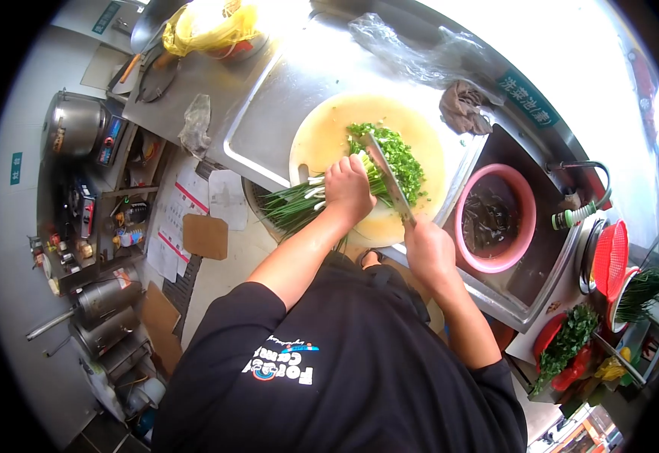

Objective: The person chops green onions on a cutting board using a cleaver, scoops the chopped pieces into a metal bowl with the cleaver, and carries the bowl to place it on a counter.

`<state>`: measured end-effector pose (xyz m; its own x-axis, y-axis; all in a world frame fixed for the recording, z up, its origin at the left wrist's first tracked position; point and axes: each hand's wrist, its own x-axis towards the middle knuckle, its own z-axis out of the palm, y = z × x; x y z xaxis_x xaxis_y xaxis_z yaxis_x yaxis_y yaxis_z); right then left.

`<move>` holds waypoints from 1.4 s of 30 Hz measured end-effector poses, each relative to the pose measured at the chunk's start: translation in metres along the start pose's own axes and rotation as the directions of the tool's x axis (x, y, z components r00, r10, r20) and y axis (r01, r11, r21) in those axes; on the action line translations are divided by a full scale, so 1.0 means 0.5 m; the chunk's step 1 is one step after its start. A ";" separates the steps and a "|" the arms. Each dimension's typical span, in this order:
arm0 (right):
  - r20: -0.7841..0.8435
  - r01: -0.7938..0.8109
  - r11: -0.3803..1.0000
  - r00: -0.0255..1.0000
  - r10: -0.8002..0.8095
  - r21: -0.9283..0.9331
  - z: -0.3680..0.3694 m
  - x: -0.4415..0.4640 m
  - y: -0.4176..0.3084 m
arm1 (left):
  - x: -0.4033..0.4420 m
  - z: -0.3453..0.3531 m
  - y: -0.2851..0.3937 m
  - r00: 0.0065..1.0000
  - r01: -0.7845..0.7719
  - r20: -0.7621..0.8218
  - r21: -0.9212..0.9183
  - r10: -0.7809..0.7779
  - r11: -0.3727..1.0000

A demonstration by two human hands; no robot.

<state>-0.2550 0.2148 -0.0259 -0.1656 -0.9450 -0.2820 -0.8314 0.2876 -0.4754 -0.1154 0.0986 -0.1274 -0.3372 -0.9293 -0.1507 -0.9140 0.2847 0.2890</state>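
head view: the left hand (350,186) is closed on green onions (297,205) on the round board (318,130); the right hand (430,253) clamps and partly hides a knife (390,180). a teal sign (528,99) reads 洗菜池; the shirt print (282,368) is only partly legible.

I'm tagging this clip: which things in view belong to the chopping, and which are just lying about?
In the job: left hand, green stalks, right hand, knife, chopped greens, round cutting board.

Apparently just lying about: pink basin, brown cloth, clear plastic, red basket.
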 end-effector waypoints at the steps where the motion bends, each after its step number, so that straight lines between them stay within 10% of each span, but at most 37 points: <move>1: 0.031 -0.014 0.999 0.999 0.016 -0.036 0.015 0.000 0.007 | -0.001 -0.004 0.002 1.000 0.009 0.009 -0.001 -0.009 1.000; 24: 0.088 -0.011 0.995 0.996 0.020 -0.098 0.006 0.025 -0.018 | -0.007 0.006 0.000 0.998 0.006 0.065 -0.037 -0.004 0.999; 42: 0.026 0.075 0.997 0.997 -0.075 -0.011 0.120 0.182 0.044 | -0.019 0.041 -0.035 0.982 -0.075 -0.179 -0.090 0.058 0.993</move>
<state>-0.2565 0.1447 -0.1122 -0.0889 -0.9595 -0.2673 -0.8475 0.2139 -0.4858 -0.1009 0.1075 -0.1505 -0.3437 -0.9383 0.0380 -0.8620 0.3313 0.3838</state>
